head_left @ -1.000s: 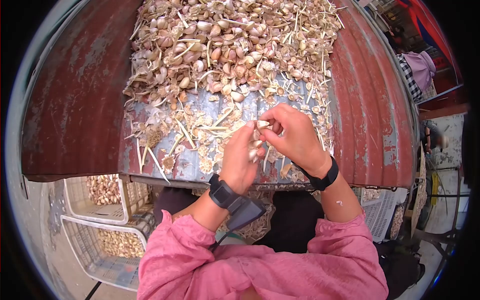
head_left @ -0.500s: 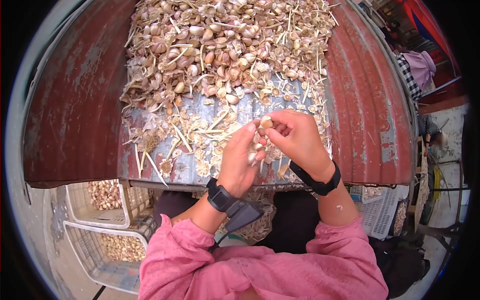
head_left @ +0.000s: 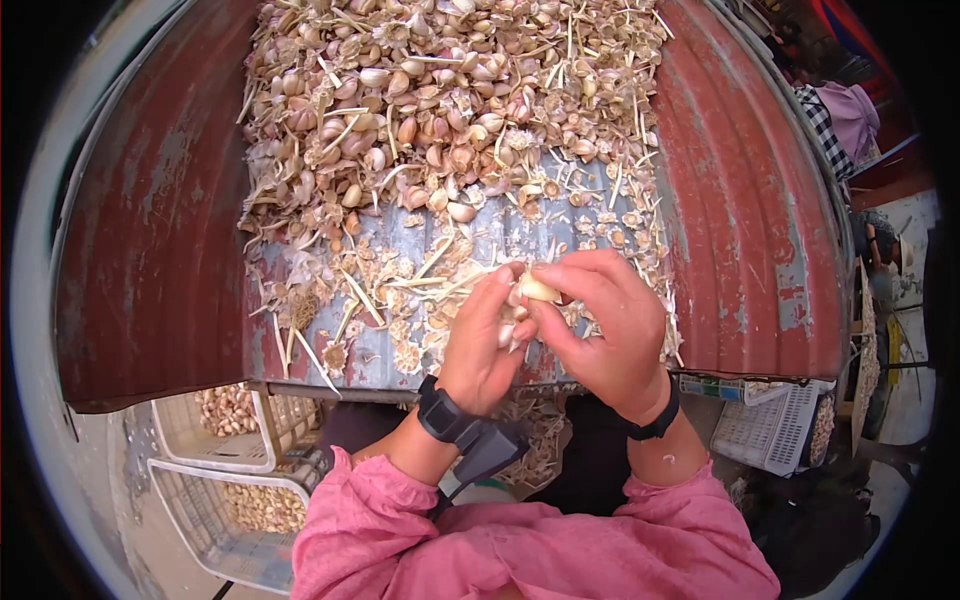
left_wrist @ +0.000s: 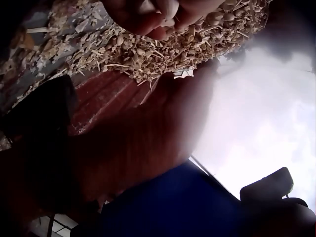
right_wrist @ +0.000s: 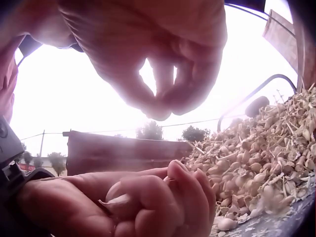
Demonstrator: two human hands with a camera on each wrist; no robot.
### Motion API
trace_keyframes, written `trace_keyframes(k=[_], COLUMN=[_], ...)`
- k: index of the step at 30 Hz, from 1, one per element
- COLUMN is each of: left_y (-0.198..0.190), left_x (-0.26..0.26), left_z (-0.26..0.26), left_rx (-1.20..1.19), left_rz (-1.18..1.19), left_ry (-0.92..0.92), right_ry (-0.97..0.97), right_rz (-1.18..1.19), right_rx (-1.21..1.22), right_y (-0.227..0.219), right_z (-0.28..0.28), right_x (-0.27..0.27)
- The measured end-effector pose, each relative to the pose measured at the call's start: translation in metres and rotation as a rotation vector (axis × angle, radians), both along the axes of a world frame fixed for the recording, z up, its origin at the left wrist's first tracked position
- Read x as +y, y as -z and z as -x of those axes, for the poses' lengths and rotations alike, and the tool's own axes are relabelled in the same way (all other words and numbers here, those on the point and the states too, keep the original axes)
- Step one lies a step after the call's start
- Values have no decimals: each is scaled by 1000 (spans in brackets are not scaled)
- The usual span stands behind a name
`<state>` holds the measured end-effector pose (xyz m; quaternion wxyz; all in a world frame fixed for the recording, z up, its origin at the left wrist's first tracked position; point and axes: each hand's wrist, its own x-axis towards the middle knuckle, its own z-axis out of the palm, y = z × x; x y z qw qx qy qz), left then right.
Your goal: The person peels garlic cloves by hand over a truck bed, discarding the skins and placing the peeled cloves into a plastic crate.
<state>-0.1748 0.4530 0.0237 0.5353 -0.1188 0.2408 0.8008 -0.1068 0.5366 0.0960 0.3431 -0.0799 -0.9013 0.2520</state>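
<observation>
In the head view, the left hand (head_left: 482, 350) curls around several pale garlic cloves (head_left: 508, 328). Thumb and fingers of the right hand (head_left: 618, 335) pinch a cream-yellow clove (head_left: 540, 289) at the left fingertips, with whitish skin beside it. In the right wrist view, the left hand (right_wrist: 153, 202) lies palm up around a clove (right_wrist: 118, 203), below the right hand (right_wrist: 158, 54), whose thumb and fingertips meet. At the top of the left wrist view, pale cloves (left_wrist: 168, 8) show among fingers; much of that view is dark.
A heap of garlic cloves (head_left: 440, 90) covers the back of the corrugated metal surface (head_left: 740, 240). Stalks and dry skins (head_left: 410, 325) lie nearer the hands. Below left stand two crates (head_left: 215, 540) with cloves; a grey crate (head_left: 765, 430) is below right.
The right hand's clove has turned and now shows a cream-yellow side instead of a brownish one. The left hand still holds its cloves. The head view has shifted slightly.
</observation>
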Motion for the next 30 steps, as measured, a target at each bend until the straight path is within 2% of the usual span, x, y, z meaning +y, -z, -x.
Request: trace_keyframes(k=[1, 3, 5, 7, 9, 10, 12, 16, 18, 22, 28, 30], left_y=[0, 2, 10, 13, 15, 13, 14, 18, 17, 17, 11, 12], left_x=[1, 1, -1, 2, 4, 4, 4, 5, 7, 6, 5, 5], left_z=[0, -1, 2, 0, -1, -2, -2, -3, -1, -2, 0, -1], left_rx=[9, -117, -88, -83, -87, -95, -78, -79, -62, -79, -107, -116], left_rz=[-3, -6, -41, -117, -98, -114, -126, -152, -152, -156, -205, -216], left_ry=[1, -4, 9, 2, -13, 2, 13, 5, -15, -37, -52, -58], right_ry=[1, -145, -269, -806, -246, -249, -773, -847, -835, -832, -936, -949], right_rz=[-3, 218, 358, 468, 297, 321, 562, 578, 556, 567, 472, 395], right_rx=[9, 23, 10, -120, 1103, 1109, 67, 103, -17, 1, -6, 70], right_y=[-7, -27, -58, -92, -49, -64, -105, -110, -119, -117, -116, -114], right_z=[-3, -17, -39, -42, -8, -19, -52, -50, -49, -44, -30, -26], right_x=[-2, -10, -29, -16, -90, -80, -46, -52, -57, -72, -86, -89])
